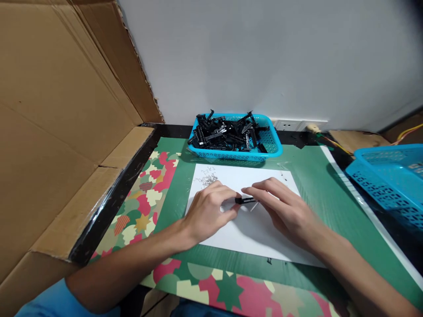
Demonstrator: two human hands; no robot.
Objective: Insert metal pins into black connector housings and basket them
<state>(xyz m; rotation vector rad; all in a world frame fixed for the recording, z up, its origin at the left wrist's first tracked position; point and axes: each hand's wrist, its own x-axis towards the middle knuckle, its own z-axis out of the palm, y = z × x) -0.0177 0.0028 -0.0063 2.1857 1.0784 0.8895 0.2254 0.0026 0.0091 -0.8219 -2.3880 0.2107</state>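
My left hand pinches one end of a small black plastic part between thumb and fingertips, just above a white sheet. At the other end of that part, my right hand has its fingers curled close together, with a thin pale sliver showing below the fingertips. What the right fingers grip is partly hidden. A small heap of thin wire pieces lies on the sheet behind my left hand.
A blue basket full of black plastic parts stands behind the sheet, against the wall. Another blue basket is at the right. Cardboard rises along the left side. A wall socket with a plug and wires is at the back.
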